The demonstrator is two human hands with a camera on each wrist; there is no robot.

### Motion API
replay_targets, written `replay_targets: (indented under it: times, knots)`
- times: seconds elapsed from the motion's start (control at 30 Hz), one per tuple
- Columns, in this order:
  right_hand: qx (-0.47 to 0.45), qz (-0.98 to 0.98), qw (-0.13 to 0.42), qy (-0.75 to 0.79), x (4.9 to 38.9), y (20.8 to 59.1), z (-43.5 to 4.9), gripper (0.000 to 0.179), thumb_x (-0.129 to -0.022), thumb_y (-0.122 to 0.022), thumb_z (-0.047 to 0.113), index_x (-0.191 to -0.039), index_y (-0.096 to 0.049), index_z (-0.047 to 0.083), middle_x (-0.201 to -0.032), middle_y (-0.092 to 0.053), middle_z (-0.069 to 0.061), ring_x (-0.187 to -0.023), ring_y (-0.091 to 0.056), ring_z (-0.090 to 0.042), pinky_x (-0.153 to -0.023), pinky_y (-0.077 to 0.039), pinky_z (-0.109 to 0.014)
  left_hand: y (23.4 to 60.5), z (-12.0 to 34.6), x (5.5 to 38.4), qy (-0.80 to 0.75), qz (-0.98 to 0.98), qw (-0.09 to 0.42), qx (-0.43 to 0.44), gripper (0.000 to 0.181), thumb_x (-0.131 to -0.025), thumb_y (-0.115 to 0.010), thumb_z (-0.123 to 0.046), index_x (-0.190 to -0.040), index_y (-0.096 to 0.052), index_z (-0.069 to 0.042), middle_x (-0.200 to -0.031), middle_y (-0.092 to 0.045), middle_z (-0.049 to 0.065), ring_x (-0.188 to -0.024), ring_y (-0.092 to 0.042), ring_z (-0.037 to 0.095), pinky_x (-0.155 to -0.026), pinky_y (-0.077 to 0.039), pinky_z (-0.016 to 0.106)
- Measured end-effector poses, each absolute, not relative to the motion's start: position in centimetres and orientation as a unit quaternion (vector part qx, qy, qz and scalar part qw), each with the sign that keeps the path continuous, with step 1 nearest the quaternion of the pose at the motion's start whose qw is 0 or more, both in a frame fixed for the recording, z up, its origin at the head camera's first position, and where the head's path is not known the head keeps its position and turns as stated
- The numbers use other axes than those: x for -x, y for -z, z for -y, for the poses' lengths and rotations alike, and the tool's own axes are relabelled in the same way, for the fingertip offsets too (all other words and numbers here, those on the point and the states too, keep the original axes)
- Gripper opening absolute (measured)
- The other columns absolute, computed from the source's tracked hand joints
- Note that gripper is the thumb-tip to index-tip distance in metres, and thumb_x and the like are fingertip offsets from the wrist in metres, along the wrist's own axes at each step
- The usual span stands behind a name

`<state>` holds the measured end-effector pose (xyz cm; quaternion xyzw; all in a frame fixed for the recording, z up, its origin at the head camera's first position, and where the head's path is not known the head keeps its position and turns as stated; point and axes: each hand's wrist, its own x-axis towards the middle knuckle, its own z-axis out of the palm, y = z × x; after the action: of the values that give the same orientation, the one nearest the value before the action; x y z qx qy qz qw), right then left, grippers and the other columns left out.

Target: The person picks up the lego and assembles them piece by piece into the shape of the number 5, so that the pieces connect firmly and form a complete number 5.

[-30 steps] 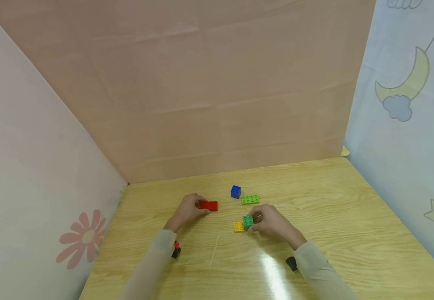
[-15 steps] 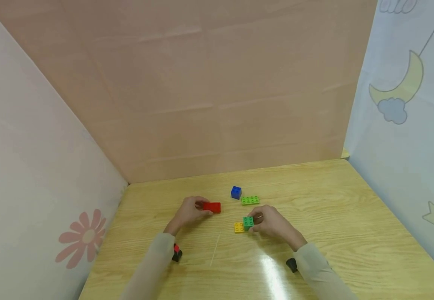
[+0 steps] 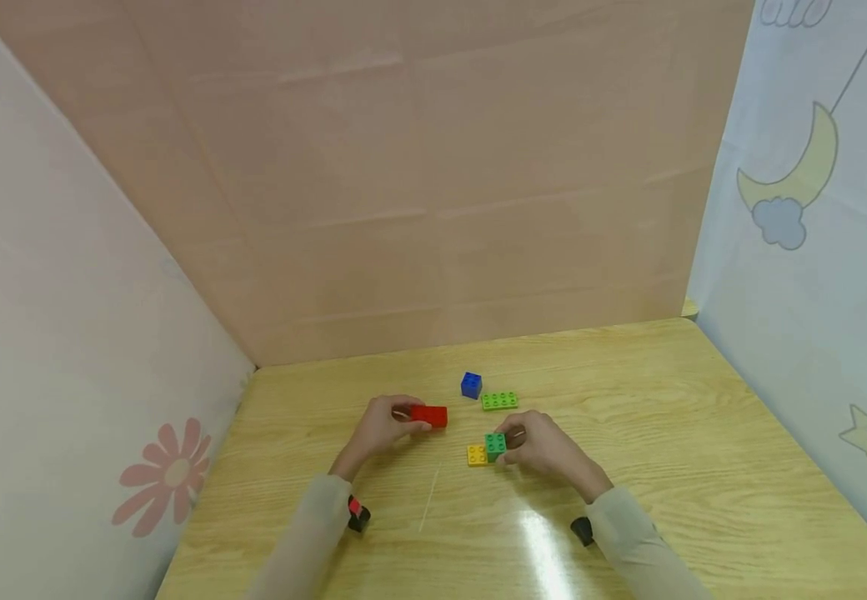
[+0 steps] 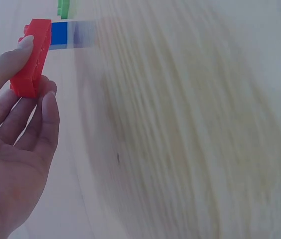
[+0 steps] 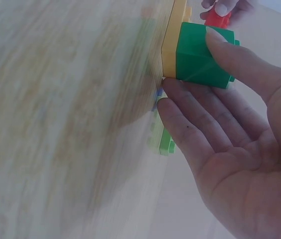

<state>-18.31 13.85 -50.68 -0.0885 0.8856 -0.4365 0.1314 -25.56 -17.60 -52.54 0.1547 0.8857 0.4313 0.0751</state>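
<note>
A tan fabric backdrop [image 3: 433,183] spans the far side, and in front of it runs a wood-grain table [image 3: 651,383] where all the building bricks are gathered near the middle. The person's right hand [image 3: 546,443] and left hand [image 3: 377,427] come in from the near edge, both with fingers curled to grip: the left pinches a red oblong brick [image 3: 431,416] by one end between thumb and fingertips, while the right has thumb and fingers on opposite sides of a green brick. The red one lies left of the others and nearer the person than the blue; whether its underside touches the wood I cannot tell. A thin yellow plate [image 3: 476,455] sits beneath the green brick, its left part showing four bare studs. Farther off lies a lime-green eight-stud plate [image 3: 499,401]. The green four-stud brick [image 3: 496,450] stands on the right end of the yellow plate, and a blue four-stud brick [image 3: 471,385] is just beside the lime plate. I judge all of these to be light, stiff plastic, smooth enough to slip a little but hardly fragile; the red brick is best taken by its long flat sides, leaving studs and underside free
</note>
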Motion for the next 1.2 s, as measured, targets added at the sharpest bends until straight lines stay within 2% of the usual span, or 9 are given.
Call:
replay_targets:
  times: [0.23,0.43,0.63,1.2]
  knots:
    - [0.081,-0.883,0.137,0.441,18.2,50.7,-13.9,0.034,-0.081,-0.091,0.012,-0.112,-0.077,0.011,-0.114,-0.079,-0.004,-0.107,-0.075,-0.025,-0.095,-0.062,-0.048,52.3,16.9,24.9,-0.448,-0.877,0.072,-0.155,0.043,-0.085,-0.088,-0.039,-0.121,-0.079,-0.018,-0.117,-0.079,0.005,-0.096,-0.072,0.015,-0.085,-0.062,0.035]
    - [0.082,-0.881,0.141,0.444,18.1,50.6,-13.8,0.034,-0.081,-0.091,0.013,-0.112,-0.077,0.011,-0.115,-0.078,-0.006,-0.106,-0.075,-0.026,-0.096,-0.061,-0.05,52.3,16.5,24.4,-0.471,-0.866,0.081,-0.15,0.043,-0.084,-0.09,-0.036,-0.122,-0.079,-0.018,-0.125,-0.078,0.007,-0.101,-0.075,0.016,-0.085,-0.064,0.033]
    - [0.08,-0.881,0.137,0.445,18.2,50.6,-13.8,0.033,-0.081,-0.091,0.014,-0.111,-0.077,0.011,-0.113,-0.079,-0.004,-0.107,-0.075,-0.025,-0.097,-0.061,-0.049,52.1,16.2,24.0,-0.512,-0.841,0.082,-0.154,0.044,-0.083,-0.09,-0.035,-0.121,-0.08,-0.016,-0.12,-0.079,0.009,-0.099,-0.077,0.018,-0.081,-0.065,0.03]
    - [0.084,-0.881,0.139,0.445,18.4,50.9,-13.8,0.033,-0.082,-0.09,0.013,-0.112,-0.076,0.011,-0.113,-0.078,-0.003,-0.107,-0.074,-0.024,-0.094,-0.062,-0.047,51.6,13.7,22.2,-0.541,-0.82,0.103,-0.156,0.044,-0.084,-0.09,-0.031,-0.123,-0.079,-0.014,-0.123,-0.078,0.011,-0.102,-0.078,0.019,-0.084,-0.065,0.03]
